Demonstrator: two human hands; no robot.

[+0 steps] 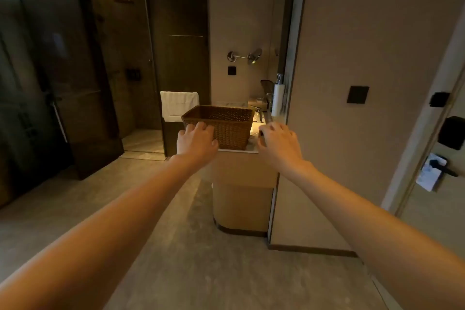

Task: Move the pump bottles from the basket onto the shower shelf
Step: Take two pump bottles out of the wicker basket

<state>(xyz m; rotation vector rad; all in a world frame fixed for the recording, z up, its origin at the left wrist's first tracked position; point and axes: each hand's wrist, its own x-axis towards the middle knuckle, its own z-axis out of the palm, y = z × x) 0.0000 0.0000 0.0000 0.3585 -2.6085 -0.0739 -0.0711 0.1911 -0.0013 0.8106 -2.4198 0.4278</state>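
fingers [201,126] of both hands spread, empty, seemingly at the basket [226,121] on the counter edge [239,150]

Dim, warm amber light glows near the counter [251,150]; edges bend, details slightly soft.

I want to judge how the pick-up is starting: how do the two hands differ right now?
The left hand rests its fingers on the brown woven basket at its near left corner; the right hand hovers beside the basket's right side, apparently apart. The left fingers lie flatter; the right fingers curl. Both are empty, palms down, arms outstretched.
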